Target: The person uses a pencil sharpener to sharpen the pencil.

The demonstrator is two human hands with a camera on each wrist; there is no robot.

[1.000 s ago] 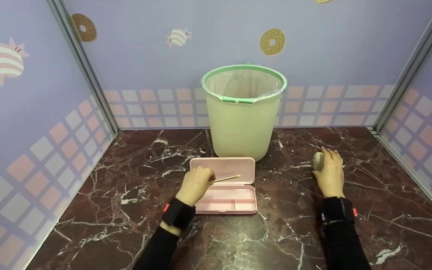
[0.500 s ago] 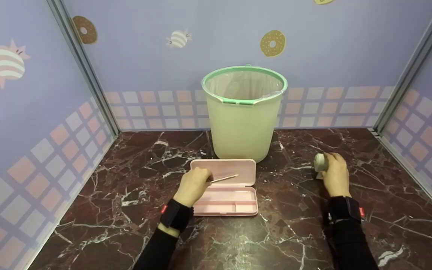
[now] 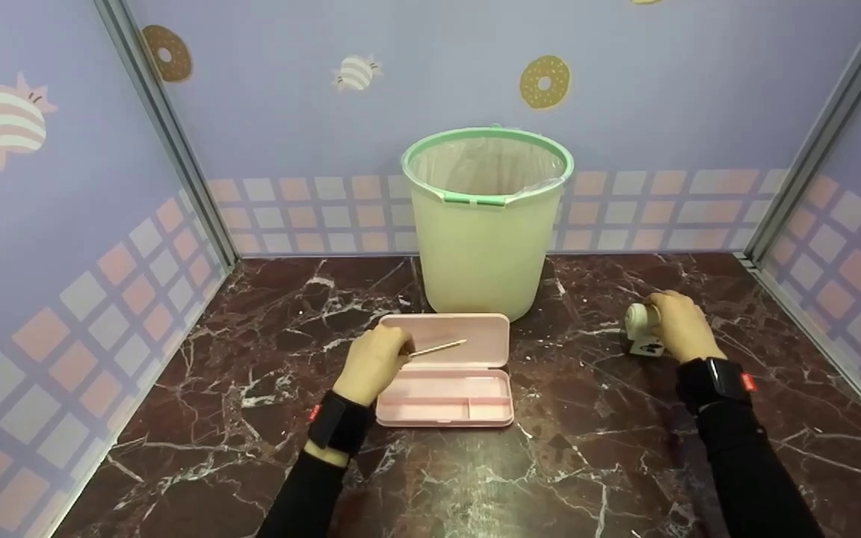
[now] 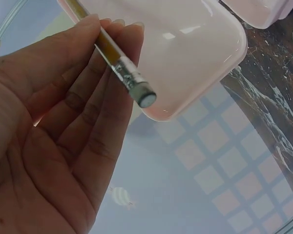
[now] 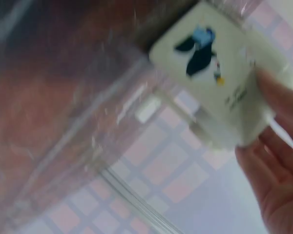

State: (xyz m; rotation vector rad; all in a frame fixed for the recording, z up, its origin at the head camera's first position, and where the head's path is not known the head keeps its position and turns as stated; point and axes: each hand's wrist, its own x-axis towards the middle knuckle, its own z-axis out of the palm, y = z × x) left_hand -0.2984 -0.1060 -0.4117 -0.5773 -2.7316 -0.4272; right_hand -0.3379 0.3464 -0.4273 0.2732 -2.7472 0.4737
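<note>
My left hand (image 3: 374, 362) pinches a pencil (image 3: 438, 348) between thumb and fingers, above the left part of the open pink pencil case (image 3: 445, 424). In the left wrist view, the pencil's metal ferrule and eraser end (image 4: 142, 94) point toward the camera. On the right, my right hand (image 3: 681, 329) grips a cream pencil sharpener (image 3: 649, 345) from its right side. Its flat face (image 5: 190, 63) carries a dark cartoon picture in the right wrist view, which is blurred. The thumb lies on one side of it and the fingers on the other.
Behind the pencil case stands a tall pale green bin (image 3: 483, 254) with a clear liner and green rim. Patterned panels (image 3: 296, 112) close off the back and both sides of the dark marble table (image 3: 565, 463).
My right hand has shifted to the right side of the sharpener, its forearm swinging outward, and more of the sharpener shows. My left hand has drawn slightly left with the pencil.
</note>
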